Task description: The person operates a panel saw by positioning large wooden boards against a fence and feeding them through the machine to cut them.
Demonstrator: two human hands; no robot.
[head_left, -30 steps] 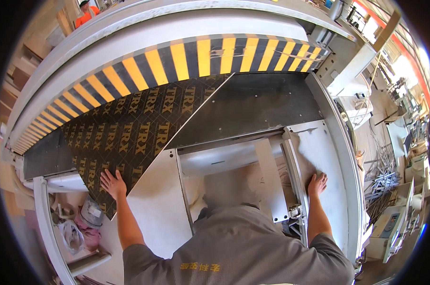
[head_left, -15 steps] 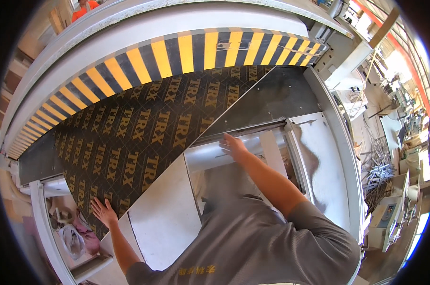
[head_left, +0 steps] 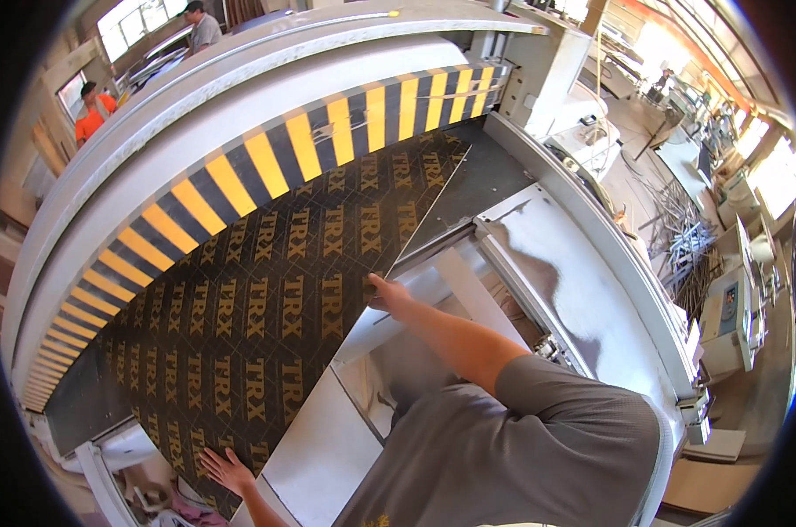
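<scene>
A large black board (head_left: 240, 321) printed with a repeating yellow pattern lies on the dark bed of a machine, its far part under a striped yellow-and-black guard (head_left: 297, 145). My left hand (head_left: 228, 472) rests on the board's near left part, palm down, fingers spread. At the board's right edge is my right hand (head_left: 391, 296), its fingers closed about the edge; part of them is hidden. Below that edge lies a pale flat panel (head_left: 314, 452).
White machine frame rails (head_left: 591, 255) run down the right side. A pile of metal strips (head_left: 683, 239) lies on the floor beyond, near a control box (head_left: 727, 303). Past the machine, a person in orange (head_left: 90, 114) and another in grey (head_left: 205, 31) are at the far left.
My right hand has come from over the opening beside the board to its right edge. My left hand stays flat on the board. The view has shifted, bringing a second person into sight.
</scene>
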